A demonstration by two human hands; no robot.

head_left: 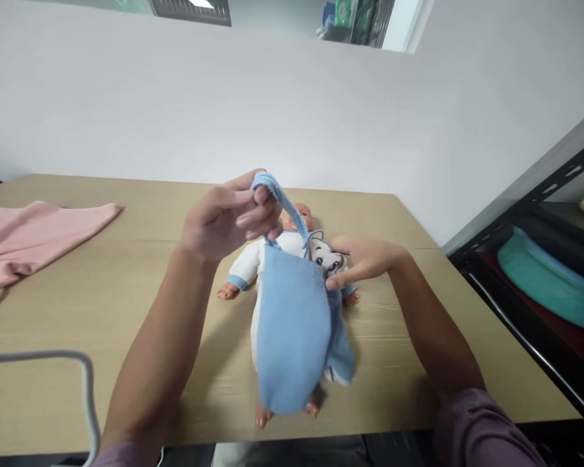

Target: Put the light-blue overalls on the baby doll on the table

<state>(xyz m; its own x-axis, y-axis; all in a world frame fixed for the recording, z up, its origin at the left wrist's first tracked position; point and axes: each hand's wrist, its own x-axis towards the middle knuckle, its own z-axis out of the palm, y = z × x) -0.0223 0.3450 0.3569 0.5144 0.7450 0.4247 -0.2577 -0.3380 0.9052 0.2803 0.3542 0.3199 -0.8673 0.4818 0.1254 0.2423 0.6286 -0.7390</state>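
A pair of light blue doll overalls point(294, 324) hangs in front of me, with a white animal face point(328, 258) on its front. My left hand point(241, 211) is closed around a blue shoulder strap, holding it up. At the upper right side of the overalls, my right hand point(363, 259) grips the cloth beside the animal face, thumb in front. Behind them a baby doll point(246, 266) lies on its back on the table, in a white top with blue cuffs. Its head, hands and feet show; the overalls hide most of its body.
Pink cloth point(43, 237) lies at the left of the wooden table point(175, 207). A grey cable or tube point(85, 370) curves up at the lower left. On the right stands a black shelf rack point(530, 363) holding teal fabric point(549, 285). A white wall point(199, 104) rises behind the table.
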